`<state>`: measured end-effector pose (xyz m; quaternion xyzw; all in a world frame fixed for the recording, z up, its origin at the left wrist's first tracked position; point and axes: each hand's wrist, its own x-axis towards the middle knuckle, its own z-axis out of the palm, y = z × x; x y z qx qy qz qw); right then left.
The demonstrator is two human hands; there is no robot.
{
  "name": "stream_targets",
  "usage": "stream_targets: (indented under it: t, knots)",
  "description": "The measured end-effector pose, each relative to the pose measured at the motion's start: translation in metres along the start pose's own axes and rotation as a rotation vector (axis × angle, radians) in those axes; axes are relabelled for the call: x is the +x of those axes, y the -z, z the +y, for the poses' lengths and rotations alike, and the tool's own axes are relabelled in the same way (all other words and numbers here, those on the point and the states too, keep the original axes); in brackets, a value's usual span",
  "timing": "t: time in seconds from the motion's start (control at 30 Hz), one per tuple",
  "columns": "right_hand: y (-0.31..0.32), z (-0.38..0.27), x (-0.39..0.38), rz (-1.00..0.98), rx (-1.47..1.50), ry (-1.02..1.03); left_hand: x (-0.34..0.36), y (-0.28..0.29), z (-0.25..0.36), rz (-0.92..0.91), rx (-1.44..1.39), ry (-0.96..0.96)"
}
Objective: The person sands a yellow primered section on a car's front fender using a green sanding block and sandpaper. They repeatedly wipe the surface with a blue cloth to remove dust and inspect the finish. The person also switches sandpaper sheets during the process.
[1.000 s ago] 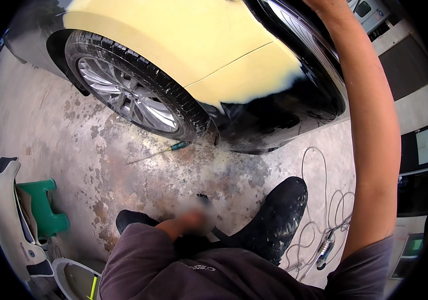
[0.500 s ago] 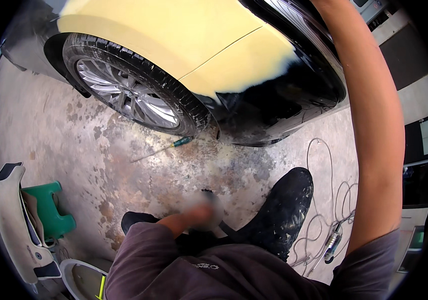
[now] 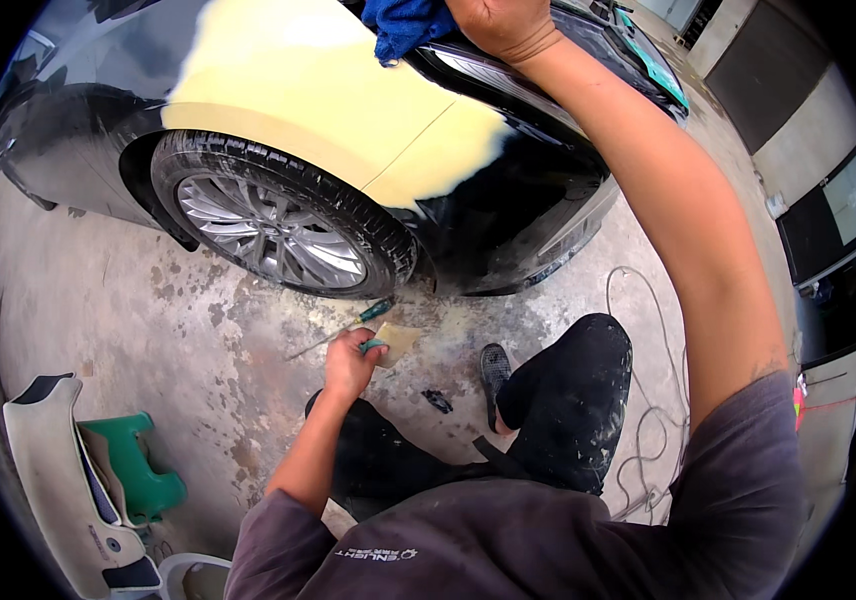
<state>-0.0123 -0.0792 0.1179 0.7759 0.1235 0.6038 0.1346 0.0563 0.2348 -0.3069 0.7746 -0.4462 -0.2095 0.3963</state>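
Over the floor in front of my left knee, my left hand (image 3: 351, 362) is closed, thumb and fingers pinching a tan sheet that looks like sandpaper (image 3: 401, 343), with a small teal piece at the grip. Just beyond it lies a screwdriver (image 3: 376, 309) with a green handle, near the car's wheel (image 3: 273, 230). My right arm reaches up to the car, and my right hand (image 3: 503, 22) is at the top edge beside a blue cloth (image 3: 408, 28); its fingers are cut off. Below them spreads the fender's pale yellow patch (image 3: 318, 90).
A green stool (image 3: 138, 470) and a beige panel with dark ends (image 3: 68, 480) stand at left, with a pale bucket (image 3: 193, 580) below. A small black item (image 3: 437, 401) lies between my legs. A thin hose (image 3: 638, 290) loops on the floor at right.
My left hand has moved forward from near my lap and now shows the tan sheet. My right hand and the blue cloth have come into view as the view shifted.
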Motion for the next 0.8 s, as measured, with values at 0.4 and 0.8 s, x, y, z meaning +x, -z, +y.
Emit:
stream_targets:
  t: [0.4, 0.8]
  knots:
    - [0.085, -0.232, -0.141, -0.76, 1.167, -1.279, 0.031, 0.152, 0.22, -0.079, -0.438, -0.349]
    - [0.007, -0.157, -0.148, 0.49, 0.679, -1.154, 0.203, 0.298, 0.333, 0.246, 0.07, -0.73]
